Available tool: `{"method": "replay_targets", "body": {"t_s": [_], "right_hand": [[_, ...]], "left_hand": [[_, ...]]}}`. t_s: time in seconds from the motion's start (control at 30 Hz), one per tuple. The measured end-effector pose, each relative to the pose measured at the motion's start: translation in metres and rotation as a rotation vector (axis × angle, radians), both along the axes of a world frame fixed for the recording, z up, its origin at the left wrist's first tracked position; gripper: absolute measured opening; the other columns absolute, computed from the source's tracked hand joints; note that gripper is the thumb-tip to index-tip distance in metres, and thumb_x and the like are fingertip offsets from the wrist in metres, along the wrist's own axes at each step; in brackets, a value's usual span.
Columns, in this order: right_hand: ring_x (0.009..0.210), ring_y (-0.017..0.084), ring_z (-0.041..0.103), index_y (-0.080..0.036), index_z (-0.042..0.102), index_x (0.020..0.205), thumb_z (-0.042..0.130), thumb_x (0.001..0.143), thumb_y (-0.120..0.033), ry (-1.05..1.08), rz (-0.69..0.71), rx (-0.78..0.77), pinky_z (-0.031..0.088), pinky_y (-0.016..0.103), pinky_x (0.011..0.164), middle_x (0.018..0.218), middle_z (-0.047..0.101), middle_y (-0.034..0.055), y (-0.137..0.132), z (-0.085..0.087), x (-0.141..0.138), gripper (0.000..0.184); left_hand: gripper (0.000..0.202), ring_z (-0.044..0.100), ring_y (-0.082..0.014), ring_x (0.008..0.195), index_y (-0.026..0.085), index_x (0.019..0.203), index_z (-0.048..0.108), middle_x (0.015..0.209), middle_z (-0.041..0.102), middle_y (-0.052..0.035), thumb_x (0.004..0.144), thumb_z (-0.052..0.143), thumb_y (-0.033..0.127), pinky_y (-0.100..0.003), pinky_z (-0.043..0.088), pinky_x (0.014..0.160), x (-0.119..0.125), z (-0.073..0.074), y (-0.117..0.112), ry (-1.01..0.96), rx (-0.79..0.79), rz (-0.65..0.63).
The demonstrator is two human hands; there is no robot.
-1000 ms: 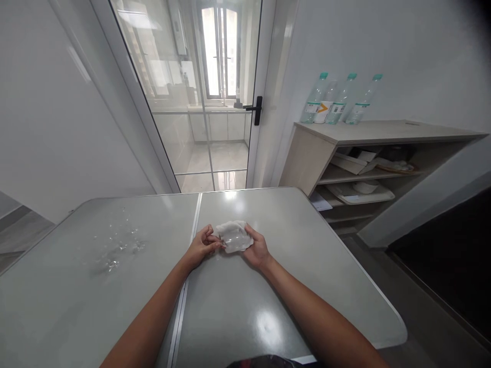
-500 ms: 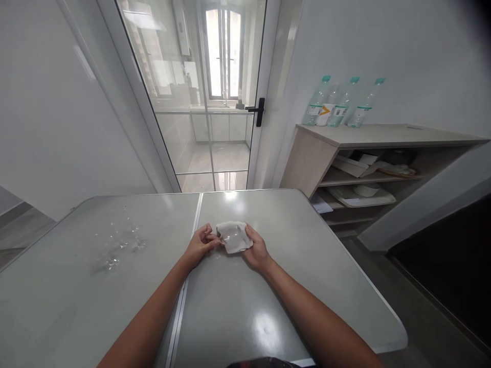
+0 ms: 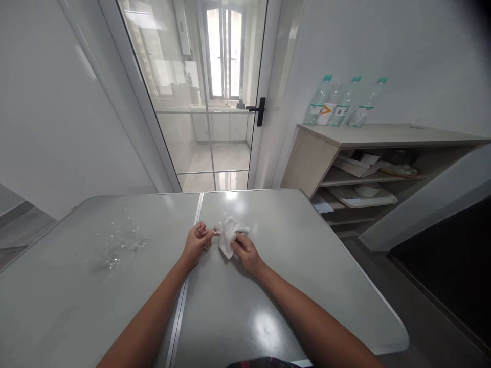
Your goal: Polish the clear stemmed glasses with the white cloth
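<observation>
Wipe of crumpled white paper or cloth (image 3: 229, 236), spread flat between the hands a second ago, is now bunched up and lifted just over the pale grey glossy table (image 3: 291, 266), near its centre seam. The right hand (image 3: 245, 251) has closed its fingers on the wipe's lower right side. The left hand (image 3: 197, 241) pinches its left edge with thumb and forefinger, the other fingers loosely curled. Clear spilled droplets (image 3: 118, 244) lie well apart on the table's left half.
</observation>
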State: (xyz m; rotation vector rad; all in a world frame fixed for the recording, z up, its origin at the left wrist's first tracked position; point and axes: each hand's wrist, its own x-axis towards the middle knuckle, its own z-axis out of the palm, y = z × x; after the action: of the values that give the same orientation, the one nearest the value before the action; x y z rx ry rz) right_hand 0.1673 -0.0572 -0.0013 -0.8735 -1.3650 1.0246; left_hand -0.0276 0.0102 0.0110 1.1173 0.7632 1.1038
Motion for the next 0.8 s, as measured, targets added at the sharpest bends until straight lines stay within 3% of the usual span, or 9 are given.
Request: {"method": "replay_targets", "body": {"t_s": [0.13,0.23,0.33,0.43,0.5,0.6,0.8], "right_hand": [[0.075,0.019,0.05,-0.022,0.059,0.076,0.049,0.102,-0.036,-0.396,-0.153,0.173,0.039,0.032,0.073,0.074,0.055,0.0017,-0.002,-0.001,-0.003,0.031],[0.08,0.022,0.055,-0.022,0.068,0.085,0.05,0.101,-0.03,-0.651,-0.228,0.317,0.042,0.035,0.079,0.078,0.063,0.0046,-0.002,0.001,-0.001,0.025],[0.094,0.026,0.059,-0.023,0.072,0.102,0.052,0.099,-0.025,-0.862,-0.273,0.488,0.04,0.045,0.099,0.092,0.07,0.0077,-0.001,0.006,0.001,0.021],[0.104,0.028,0.059,-0.024,0.071,0.102,0.054,0.096,-0.022,-0.984,-0.314,0.584,0.027,0.055,0.115,0.096,0.07,0.0083,-0.001,0.011,0.0,0.019],[0.11,0.029,0.057,-0.023,0.07,0.098,0.055,0.094,-0.022,-1.032,-0.33,0.603,0.023,0.057,0.118,0.1,0.069,0.0096,-0.002,0.014,-0.003,0.016],[0.114,0.029,0.055,-0.021,0.067,0.097,0.053,0.094,-0.022,-1.042,-0.357,0.579,0.028,0.053,0.117,0.108,0.067,0.0116,-0.003,0.018,-0.006,0.013],[0.085,0.024,0.055,-0.02,0.058,0.085,0.044,0.098,-0.023,-1.004,-0.395,0.355,0.04,0.038,0.088,0.086,0.064,0.0091,0.001,0.016,-0.005,0.019]], "left_hand": [[0.056,0.047,-0.0058,0.046,0.024,0.081,0.031,0.07,0.065,0.0043,0.076,0.084,0.041,-0.019,0.032,0.047,0.0,0.0,0.0,0.005,0.007,-0.01],[0.056,0.04,-0.0047,0.045,0.024,0.082,0.03,0.071,0.064,0.0054,0.076,0.083,0.042,-0.018,0.031,0.047,0.001,0.0,-0.002,0.046,0.018,-0.032],[0.056,0.034,-0.0046,0.046,0.025,0.08,0.028,0.064,0.055,0.0092,0.077,0.081,0.043,-0.018,0.029,0.048,0.002,0.0,-0.005,0.128,0.072,-0.063],[0.051,0.033,-0.0063,0.052,0.024,0.077,0.027,0.06,0.039,0.0107,0.081,0.076,0.039,-0.019,0.029,0.053,0.003,0.0,-0.007,0.246,0.215,-0.07],[0.047,0.033,-0.0077,0.056,0.023,0.073,0.028,0.062,0.033,0.0095,0.081,0.073,0.035,-0.021,0.029,0.056,0.003,-0.001,-0.008,0.342,0.346,-0.045],[0.04,0.035,-0.0093,0.06,0.022,0.069,0.032,0.064,0.035,0.0072,0.082,0.069,0.03,-0.022,0.031,0.059,0.004,-0.003,-0.01,0.476,0.509,-0.038],[0.038,0.04,-0.0106,0.058,0.021,0.065,0.036,0.057,0.044,0.006,0.084,0.066,0.033,-0.023,0.032,0.056,0.005,-0.008,-0.015,0.607,0.549,-0.123]]}}
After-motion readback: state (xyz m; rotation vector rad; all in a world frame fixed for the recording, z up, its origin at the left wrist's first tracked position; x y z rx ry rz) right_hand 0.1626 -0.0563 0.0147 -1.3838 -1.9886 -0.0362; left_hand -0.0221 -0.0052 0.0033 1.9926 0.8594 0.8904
